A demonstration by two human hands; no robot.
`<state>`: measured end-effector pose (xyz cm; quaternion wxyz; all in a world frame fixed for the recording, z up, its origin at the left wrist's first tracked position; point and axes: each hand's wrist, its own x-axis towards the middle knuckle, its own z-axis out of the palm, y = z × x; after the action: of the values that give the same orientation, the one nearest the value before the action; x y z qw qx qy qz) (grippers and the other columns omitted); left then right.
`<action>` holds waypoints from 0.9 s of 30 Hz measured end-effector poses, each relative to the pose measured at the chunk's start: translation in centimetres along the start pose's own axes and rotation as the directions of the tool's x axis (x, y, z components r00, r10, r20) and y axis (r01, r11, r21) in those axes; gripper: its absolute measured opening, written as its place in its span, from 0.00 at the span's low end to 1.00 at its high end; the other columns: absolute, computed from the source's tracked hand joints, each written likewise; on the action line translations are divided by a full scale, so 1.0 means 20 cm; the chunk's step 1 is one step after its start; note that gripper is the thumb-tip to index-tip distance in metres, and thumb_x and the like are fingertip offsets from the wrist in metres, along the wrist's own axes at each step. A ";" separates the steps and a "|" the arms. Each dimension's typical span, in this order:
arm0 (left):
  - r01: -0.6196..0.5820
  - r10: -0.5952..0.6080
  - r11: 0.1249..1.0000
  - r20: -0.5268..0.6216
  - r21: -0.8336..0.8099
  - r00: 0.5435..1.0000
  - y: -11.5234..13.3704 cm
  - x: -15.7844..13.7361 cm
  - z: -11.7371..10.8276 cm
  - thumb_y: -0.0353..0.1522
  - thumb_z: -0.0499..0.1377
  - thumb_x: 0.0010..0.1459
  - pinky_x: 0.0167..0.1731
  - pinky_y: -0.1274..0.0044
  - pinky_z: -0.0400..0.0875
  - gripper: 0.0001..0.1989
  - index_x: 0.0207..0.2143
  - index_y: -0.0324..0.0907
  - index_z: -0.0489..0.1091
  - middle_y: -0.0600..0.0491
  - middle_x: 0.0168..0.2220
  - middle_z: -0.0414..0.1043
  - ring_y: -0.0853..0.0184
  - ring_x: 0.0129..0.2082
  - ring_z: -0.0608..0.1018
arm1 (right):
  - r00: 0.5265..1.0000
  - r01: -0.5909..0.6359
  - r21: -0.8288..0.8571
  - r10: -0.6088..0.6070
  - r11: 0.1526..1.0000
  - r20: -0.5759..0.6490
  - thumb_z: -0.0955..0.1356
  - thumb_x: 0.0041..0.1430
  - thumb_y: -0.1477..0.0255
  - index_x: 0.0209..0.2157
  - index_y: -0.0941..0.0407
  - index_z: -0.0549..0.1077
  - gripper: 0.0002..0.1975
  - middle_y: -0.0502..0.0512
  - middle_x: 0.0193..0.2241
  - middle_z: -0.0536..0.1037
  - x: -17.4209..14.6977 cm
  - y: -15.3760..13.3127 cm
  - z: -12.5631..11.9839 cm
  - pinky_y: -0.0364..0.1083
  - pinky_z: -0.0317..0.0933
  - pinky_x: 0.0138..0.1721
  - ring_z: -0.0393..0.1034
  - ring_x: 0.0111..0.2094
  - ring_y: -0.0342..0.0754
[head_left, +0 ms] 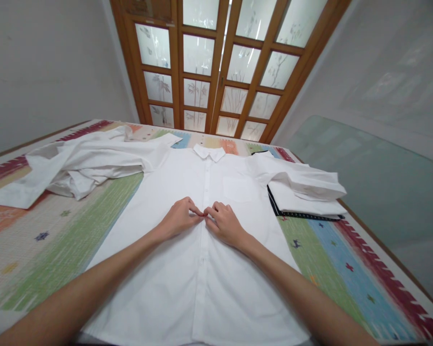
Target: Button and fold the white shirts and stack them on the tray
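A white button-up shirt lies spread face up before me, its collar at the far end and its sleeves out to the sides. My left hand pinches the front placket of the shirt about midway down. Fingertip to fingertip with it, my right hand pinches the same spot from the right. The button between the fingers is hidden. Above the hands, the placket lies flat and looks closed up to the collar. A chest pocket shows on the right side.
Crumpled white clothing lies at the left. Folded white and dark garments sit under the right sleeve. A colourful patterned cloth covers the table. Wood-framed glass doors stand behind, and a greenish glass panel leans at right.
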<state>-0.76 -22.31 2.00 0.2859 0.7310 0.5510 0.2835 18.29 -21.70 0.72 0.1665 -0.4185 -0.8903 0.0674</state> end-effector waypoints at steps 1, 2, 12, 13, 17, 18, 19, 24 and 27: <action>-0.001 0.001 1.000 0.001 0.000 1.000 0.00 0.00 0.00 0.37 0.64 0.52 0.36 0.75 0.69 0.09 0.33 0.46 0.82 0.51 0.35 0.73 0.65 0.33 0.76 | 1.000 0.007 0.003 -0.007 1.000 0.004 0.63 0.63 0.74 0.40 0.54 0.72 0.07 0.54 0.35 0.71 0.00 0.00 0.00 0.48 0.50 0.40 0.64 0.39 0.50; -0.002 0.002 1.000 0.001 0.000 1.000 0.00 0.00 0.00 0.37 0.63 0.52 0.36 0.75 0.69 0.09 0.33 0.46 0.82 0.51 0.35 0.73 0.65 0.34 0.76 | 1.000 0.014 0.009 -0.014 1.000 0.010 0.63 0.63 0.74 0.40 0.54 0.72 0.07 0.54 0.35 0.71 0.00 0.00 -0.01 0.48 0.50 0.41 0.64 0.39 0.50; 0.003 -0.002 1.000 -0.013 0.013 1.000 -0.01 0.01 0.00 0.35 0.63 0.50 0.39 0.74 0.69 0.07 0.32 0.45 0.80 0.52 0.35 0.74 0.64 0.36 0.76 | 0.997 -0.005 0.152 -0.006 0.988 0.071 0.60 0.63 0.76 0.38 0.54 0.69 0.08 0.52 0.35 0.72 0.03 0.01 -0.02 0.49 0.49 0.43 0.64 0.41 0.49; 0.004 -0.004 1.000 -0.023 0.019 1.000 -0.01 0.01 0.01 0.34 0.63 0.49 0.40 0.74 0.69 0.08 0.33 0.44 0.79 0.52 0.35 0.74 0.64 0.37 0.76 | 0.998 -0.007 0.158 -0.002 0.987 0.061 0.60 0.63 0.76 0.38 0.54 0.68 0.07 0.52 0.35 0.72 0.03 0.01 -0.02 0.49 0.49 0.43 0.64 0.40 0.49; 0.027 -0.025 0.999 -0.067 0.030 0.997 0.00 0.01 0.01 0.34 0.64 0.47 0.40 0.73 0.69 0.10 0.35 0.41 0.75 0.52 0.35 0.74 0.64 0.36 0.76 | 1.000 -0.003 0.192 0.000 0.981 0.016 0.61 0.63 0.75 0.39 0.55 0.69 0.07 0.52 0.34 0.71 0.01 0.01 -0.02 0.48 0.50 0.42 0.64 0.40 0.49; 0.028 -0.026 0.999 -0.065 0.030 0.998 0.00 0.01 0.01 0.34 0.64 0.47 0.39 0.73 0.69 0.10 0.34 0.41 0.75 0.52 0.34 0.74 0.64 0.35 0.75 | 1.000 -0.001 0.200 -0.001 0.980 0.012 0.61 0.63 0.75 0.39 0.55 0.70 0.07 0.52 0.34 0.71 0.01 0.01 -0.02 0.48 0.50 0.42 0.64 0.40 0.49; 0.027 -0.025 0.999 -0.058 0.031 0.998 0.01 0.00 0.01 0.34 0.64 0.47 0.39 0.73 0.69 0.09 0.33 0.41 0.74 0.52 0.34 0.74 0.64 0.35 0.75 | 1.000 -0.001 0.207 -0.001 0.978 0.011 0.61 0.63 0.75 0.39 0.54 0.71 0.08 0.52 0.33 0.71 0.01 0.01 -0.02 0.48 0.50 0.42 0.64 0.40 0.49; 0.009 -0.007 0.999 -0.032 0.038 0.999 0.01 0.00 0.00 0.34 0.62 0.49 0.39 0.73 0.68 0.06 0.30 0.42 0.75 0.52 0.33 0.73 0.64 0.35 0.75 | 1.000 -0.007 0.228 0.000 0.974 0.031 0.62 0.62 0.76 0.38 0.53 0.72 0.08 0.51 0.33 0.70 0.02 0.02 -0.02 0.48 0.50 0.42 0.64 0.39 0.48; 0.019 -0.018 1.000 -0.047 0.012 0.999 0.00 0.00 0.01 0.35 0.63 0.48 0.38 0.73 0.68 0.07 0.31 0.42 0.74 0.52 0.33 0.74 0.64 0.34 0.75 | 0.999 -0.011 0.257 0.002 0.966 0.034 0.62 0.61 0.78 0.39 0.53 0.73 0.11 0.51 0.33 0.70 0.02 0.03 -0.01 0.48 0.51 0.43 0.64 0.40 0.48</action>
<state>-0.59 -22.26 1.92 0.2709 0.7208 0.5661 0.2943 18.56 -20.96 0.92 0.2043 -0.3952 -0.8752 0.1898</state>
